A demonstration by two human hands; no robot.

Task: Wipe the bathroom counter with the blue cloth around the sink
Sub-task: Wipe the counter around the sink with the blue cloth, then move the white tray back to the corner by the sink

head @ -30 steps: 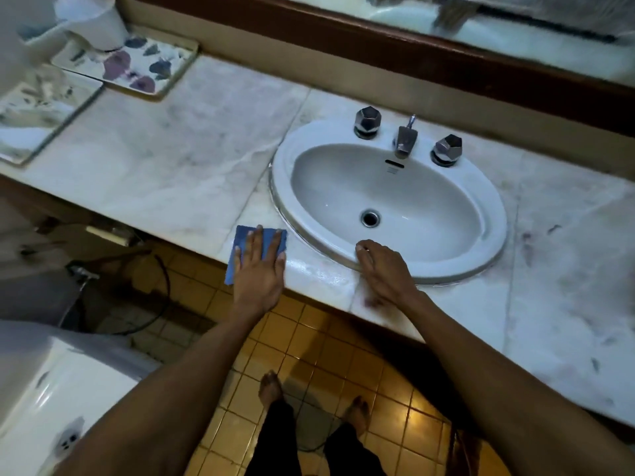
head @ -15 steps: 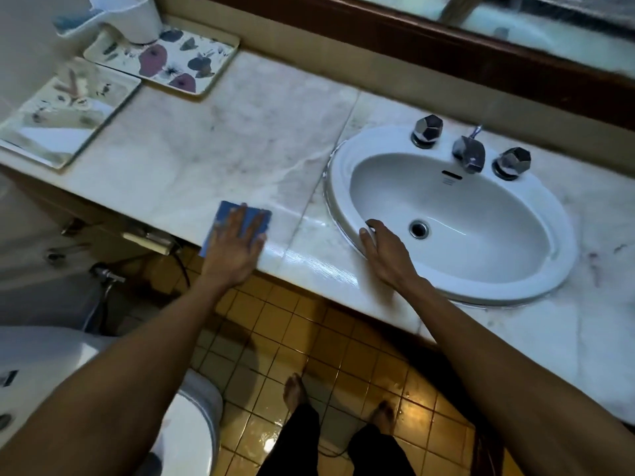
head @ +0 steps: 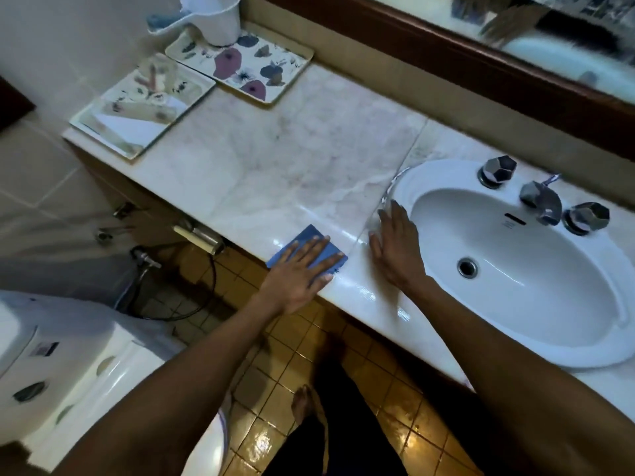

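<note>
Since the blue cloth (head: 311, 247) is thin, soft & light, it'll bunch unless pinned flat, so my left grip (head: 298, 269) lies spread on top, palm down, at the desk (head: 292, 159) front edge. Right grip (head: 395, 245), flat & empty, braces just beside the sink (head: 549, 352) rim. Wet marble = slippery.

Setting: home bathroom. Evidence: marble counter (head: 275, 156) with inset white sink (head: 515, 269), chrome taps (head: 498, 170), framed mirror (head: 515, 46) above, toilet (head: 68, 365) at left, yellow floor tiles (head: 275, 389), floral trays (head: 240, 63).
</note>
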